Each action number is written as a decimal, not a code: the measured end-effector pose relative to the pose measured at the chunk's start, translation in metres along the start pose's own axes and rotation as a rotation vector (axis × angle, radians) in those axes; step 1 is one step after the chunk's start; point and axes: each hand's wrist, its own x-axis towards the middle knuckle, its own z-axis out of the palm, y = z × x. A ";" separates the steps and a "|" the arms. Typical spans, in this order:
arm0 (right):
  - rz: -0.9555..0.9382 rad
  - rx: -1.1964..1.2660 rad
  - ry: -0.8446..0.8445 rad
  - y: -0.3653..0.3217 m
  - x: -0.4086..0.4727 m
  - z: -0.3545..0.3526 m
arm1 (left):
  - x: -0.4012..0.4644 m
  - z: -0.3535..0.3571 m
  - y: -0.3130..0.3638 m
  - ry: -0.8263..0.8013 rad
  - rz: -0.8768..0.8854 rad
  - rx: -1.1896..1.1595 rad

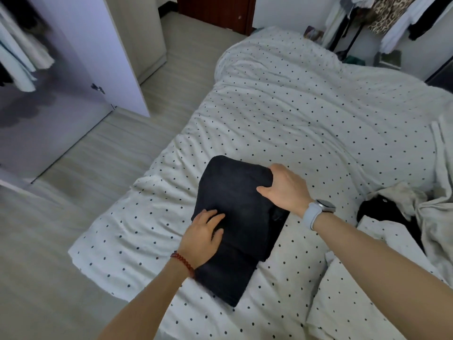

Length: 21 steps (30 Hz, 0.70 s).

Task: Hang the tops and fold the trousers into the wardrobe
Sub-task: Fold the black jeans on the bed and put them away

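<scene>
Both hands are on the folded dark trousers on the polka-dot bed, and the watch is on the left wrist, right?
Not quite. The head view shows the watch on the right wrist; the left wears a red bead bracelet. Both the left hand and right hand are indeed on the folded dark trousers on the polka-dot bed.

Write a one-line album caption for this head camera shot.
Both hands, left hand and right hand, hold folded dark trousers on a polka-dot duvet.

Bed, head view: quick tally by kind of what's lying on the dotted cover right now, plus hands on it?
Folded dark trousers: 1, under both hands
Black garment at the right edge: 1
Pale crumpled cloth beside it: 1
Hands: 2, left hand and right hand
Total: 5
</scene>
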 end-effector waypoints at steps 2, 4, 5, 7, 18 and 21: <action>-0.118 -0.134 0.165 -0.014 -0.006 -0.016 | 0.013 -0.025 0.006 0.156 -0.115 -0.294; -0.296 -0.273 0.382 -0.023 -0.020 -0.018 | 0.019 -0.053 0.013 0.281 -0.308 -0.584; -0.375 -0.321 0.460 -0.026 -0.030 -0.012 | 0.020 -0.063 0.012 0.327 -0.413 -0.738; -0.452 -0.350 0.443 -0.025 -0.052 0.013 | 0.019 -0.078 0.005 0.395 -0.608 -1.030; -0.375 -0.018 -0.028 -0.003 -0.081 0.093 | -0.034 -0.016 -0.018 0.203 -0.993 -0.920; -0.172 -0.116 -0.035 0.008 -0.034 0.084 | -0.036 -0.006 0.001 0.381 -1.091 -0.916</action>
